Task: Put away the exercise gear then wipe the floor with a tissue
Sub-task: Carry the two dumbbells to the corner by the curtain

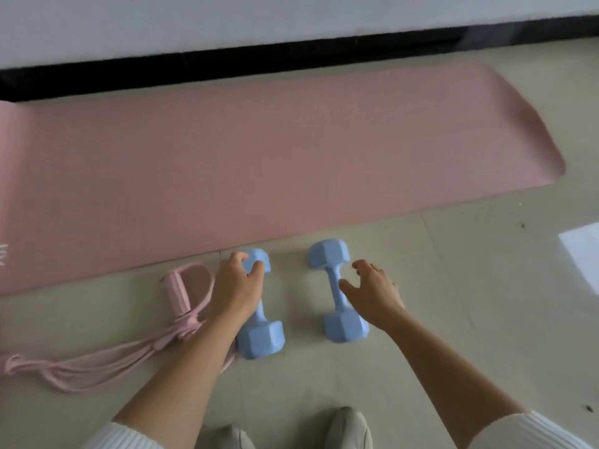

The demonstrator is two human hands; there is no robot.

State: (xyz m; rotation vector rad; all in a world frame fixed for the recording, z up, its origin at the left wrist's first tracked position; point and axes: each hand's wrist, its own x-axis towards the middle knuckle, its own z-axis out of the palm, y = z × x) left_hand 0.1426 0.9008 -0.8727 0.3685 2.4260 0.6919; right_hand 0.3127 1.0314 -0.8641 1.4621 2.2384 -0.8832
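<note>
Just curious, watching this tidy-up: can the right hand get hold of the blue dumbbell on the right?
Probably yes. The right hand hangs open beside the bar of the right dumbbell, fingers spread, with nothing between them; the left hand grips the left dumbbell, clear of it.

Dim, flat, greyish indoor light with only faint, soft-edged shadows. A pale glare patch lies on the floor [470,319] tiles at the right edge. The whole view is soft, and the mat [291,150] blurs at its far right end. The wide lens bows and tilts the black skirting [227,64].
</note>
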